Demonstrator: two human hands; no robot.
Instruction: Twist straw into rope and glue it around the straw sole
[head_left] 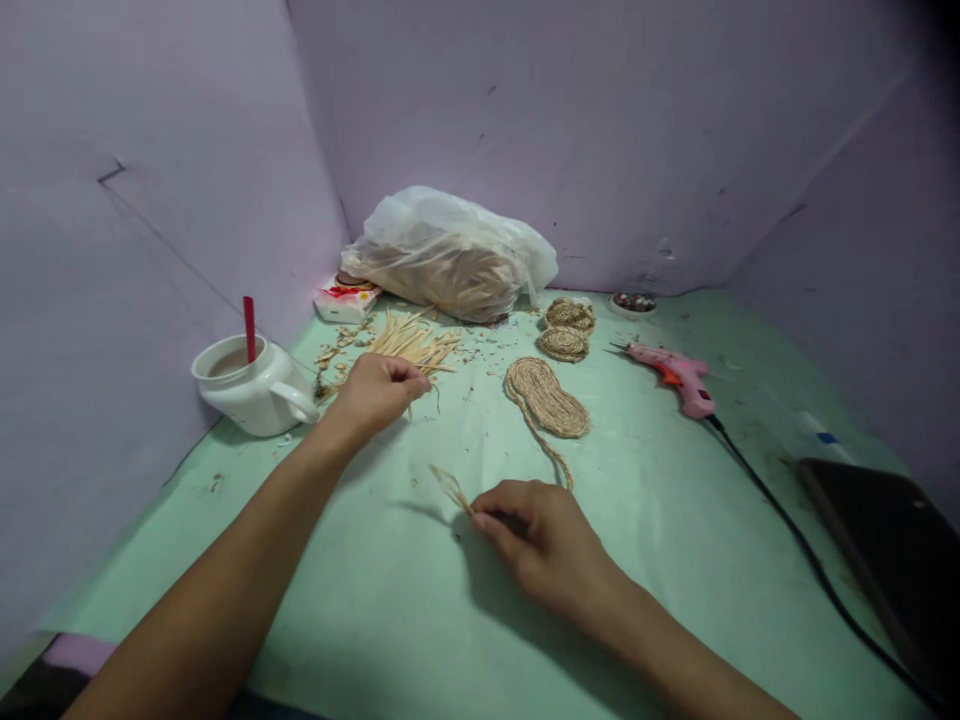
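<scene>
Straw strands (417, 338) lie toward the desk's (360, 620) far-left corner, just beyond my nearer left hand (381, 388), pinched; I can't tell on what. My right hand (551, 540) grips a looped strand (453, 490) slanting away leftward.

Rel. to braided sole (555, 402): you've open tabletop (474, 430) on its L, up to your L hand (379, 392); a gap on its R, up to glue gun (682, 372) & cord (780, 512). Coils (564, 345) & bag (461, 265) block behind; your R hand (544, 545) blocks in front.
</scene>
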